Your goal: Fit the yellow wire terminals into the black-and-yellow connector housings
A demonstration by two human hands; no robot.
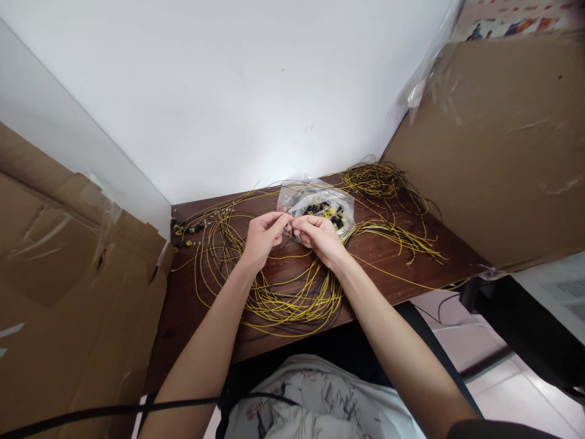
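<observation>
My left hand (266,236) and my right hand (320,236) meet over the middle of the table, fingertips pinched close together. What lies between the fingertips is too small to make out. Just behind my right hand is a clear plastic bag (292,196) with black and yellow connectors (328,213) inside. A wide loop of yellow and black wires (287,311) spreads on the table beneath both hands, its loose ends reaching to the right.
Dark brown table (183,317) with small black and yellow connectors (188,228) at its left edge. A tangled wire bundle (375,180) lies at the back right. Cardboard stands on the left (68,305) and right (493,140), a white wall (256,91) behind.
</observation>
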